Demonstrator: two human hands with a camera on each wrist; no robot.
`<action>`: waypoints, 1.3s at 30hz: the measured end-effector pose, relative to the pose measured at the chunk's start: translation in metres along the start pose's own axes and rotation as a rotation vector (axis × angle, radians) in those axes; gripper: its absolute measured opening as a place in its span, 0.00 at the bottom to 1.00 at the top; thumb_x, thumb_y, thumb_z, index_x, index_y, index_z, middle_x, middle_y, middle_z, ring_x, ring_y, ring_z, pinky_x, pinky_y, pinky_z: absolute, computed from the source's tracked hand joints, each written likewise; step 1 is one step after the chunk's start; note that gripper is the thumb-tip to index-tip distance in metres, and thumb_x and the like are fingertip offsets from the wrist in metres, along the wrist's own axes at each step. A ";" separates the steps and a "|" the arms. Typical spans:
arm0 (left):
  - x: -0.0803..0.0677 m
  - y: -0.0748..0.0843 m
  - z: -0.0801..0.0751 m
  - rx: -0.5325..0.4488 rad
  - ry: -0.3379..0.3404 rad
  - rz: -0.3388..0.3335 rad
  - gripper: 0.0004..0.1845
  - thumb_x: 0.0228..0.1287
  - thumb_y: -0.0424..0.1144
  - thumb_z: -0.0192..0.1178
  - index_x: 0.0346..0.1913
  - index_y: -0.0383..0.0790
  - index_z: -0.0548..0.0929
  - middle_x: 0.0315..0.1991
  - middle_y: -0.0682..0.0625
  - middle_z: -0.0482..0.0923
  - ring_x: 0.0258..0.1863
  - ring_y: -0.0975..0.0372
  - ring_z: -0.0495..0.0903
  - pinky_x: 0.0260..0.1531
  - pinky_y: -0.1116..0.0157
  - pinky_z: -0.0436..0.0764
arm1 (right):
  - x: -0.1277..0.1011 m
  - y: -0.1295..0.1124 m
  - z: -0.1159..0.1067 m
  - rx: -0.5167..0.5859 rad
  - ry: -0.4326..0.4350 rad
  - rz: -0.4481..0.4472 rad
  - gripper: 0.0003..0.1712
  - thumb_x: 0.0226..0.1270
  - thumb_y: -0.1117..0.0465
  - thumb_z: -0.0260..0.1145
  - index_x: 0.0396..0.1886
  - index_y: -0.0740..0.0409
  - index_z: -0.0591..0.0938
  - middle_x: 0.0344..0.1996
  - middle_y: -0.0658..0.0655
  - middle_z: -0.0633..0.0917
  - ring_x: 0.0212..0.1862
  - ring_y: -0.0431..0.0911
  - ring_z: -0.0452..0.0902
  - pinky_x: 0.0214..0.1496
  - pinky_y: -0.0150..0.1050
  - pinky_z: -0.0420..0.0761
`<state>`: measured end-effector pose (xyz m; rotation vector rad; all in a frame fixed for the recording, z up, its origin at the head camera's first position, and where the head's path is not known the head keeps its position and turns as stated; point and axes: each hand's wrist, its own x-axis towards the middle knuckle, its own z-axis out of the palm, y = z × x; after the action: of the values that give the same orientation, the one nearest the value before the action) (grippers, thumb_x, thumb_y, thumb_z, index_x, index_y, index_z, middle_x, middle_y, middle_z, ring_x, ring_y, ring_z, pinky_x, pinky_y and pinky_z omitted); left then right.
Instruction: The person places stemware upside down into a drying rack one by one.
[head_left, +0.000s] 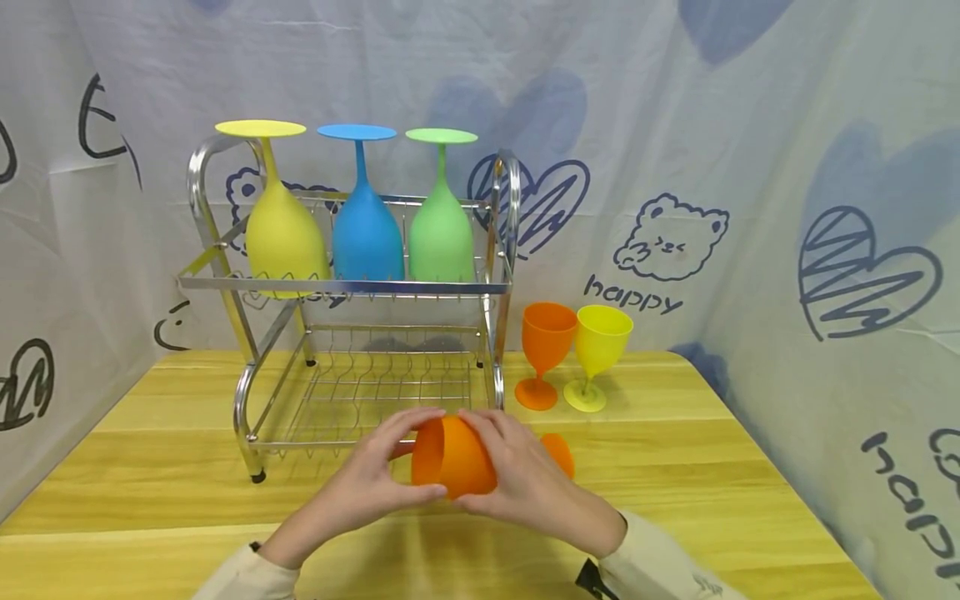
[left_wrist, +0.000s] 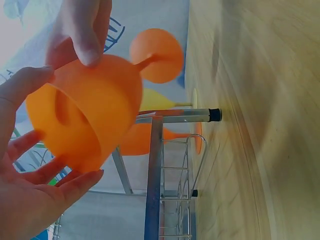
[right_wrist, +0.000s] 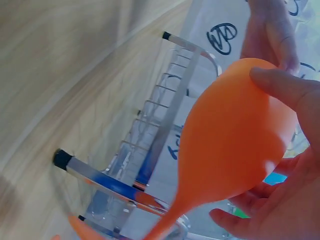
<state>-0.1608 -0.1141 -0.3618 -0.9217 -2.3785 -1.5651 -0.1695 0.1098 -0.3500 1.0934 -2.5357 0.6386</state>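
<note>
An orange goblet [head_left: 471, 467] is held sideways above the table between both hands, its mouth to the left and its round base to the right. My left hand [head_left: 369, 477] grips it at the rim, thumb below and fingers over the top in the head view. The right hand [head_left: 528, 477] holds the bowl from the other side, thumb and fingers curved around it. In the left wrist view the goblet's [left_wrist: 115, 95] hollow inside shows. From the right wrist, the goblet's [right_wrist: 225, 140] smooth bowl narrows into its stem.
A two-tier metal rack [head_left: 345, 288] stands behind the hands. Upside-down on its top tier are yellow [head_left: 285, 233], blue [head_left: 367, 237] and green goblets [head_left: 441, 237]. Right of the rack, another orange goblet [head_left: 547, 333] and a yellow goblet [head_left: 600, 337] stand upright on the wooden table [head_left: 675, 500].
</note>
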 end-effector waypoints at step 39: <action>0.001 0.015 0.005 -1.108 -0.102 -0.131 0.18 0.77 0.43 0.35 0.64 0.49 0.65 0.57 0.49 0.69 0.52 0.61 0.73 0.55 0.65 0.76 | 0.001 -0.008 -0.018 1.219 0.312 0.017 0.38 0.61 0.59 0.72 0.65 0.67 0.65 0.58 0.57 0.75 0.58 0.47 0.72 0.64 0.38 0.71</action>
<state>-0.1523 -0.1054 -0.3515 -0.9722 -1.4840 -2.9954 -0.1626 0.1130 -0.3317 1.0956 -1.7489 2.2789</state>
